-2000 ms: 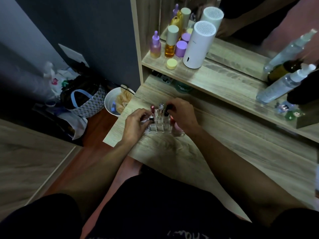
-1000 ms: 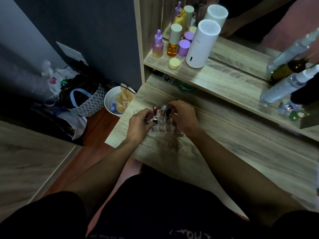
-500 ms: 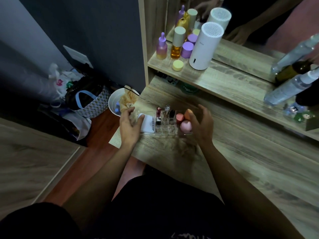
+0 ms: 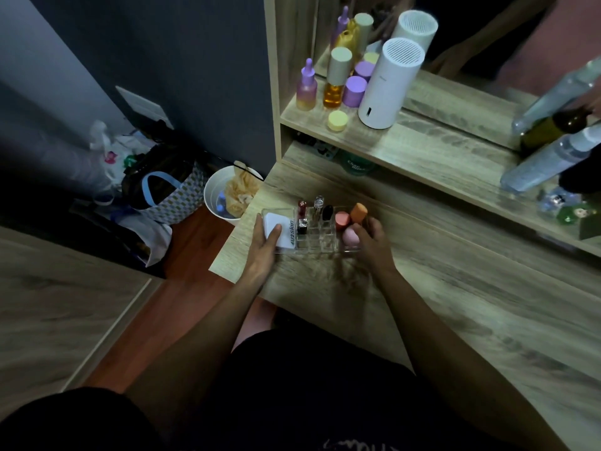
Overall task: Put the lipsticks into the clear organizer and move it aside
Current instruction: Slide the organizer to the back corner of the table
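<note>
The clear organizer (image 4: 320,244) sits near the left corner of the wooden desk (image 4: 439,288). Several lipsticks (image 4: 318,208) stand upright in its middle slots. A white compact (image 4: 284,231) lies in its left section, and pink and orange makeup sponges (image 4: 349,222) fill its right section. My left hand (image 4: 265,244) grips the organizer's left end, thumb over the white compact. My right hand (image 4: 372,240) holds the right end, fingers against the pink sponge.
A shelf (image 4: 422,148) above the desk carries bottles (image 4: 335,83), a white cylinder (image 4: 390,86) and spray bottles (image 4: 553,161) in front of a mirror. Left of the desk on the floor stand a white bucket (image 4: 224,193) and a bag (image 4: 162,193).
Both hands left the lipsticks in the middle slots and spread to the organizer's two ends. The sponges and white compact came into view. The camera shifted slightly.
</note>
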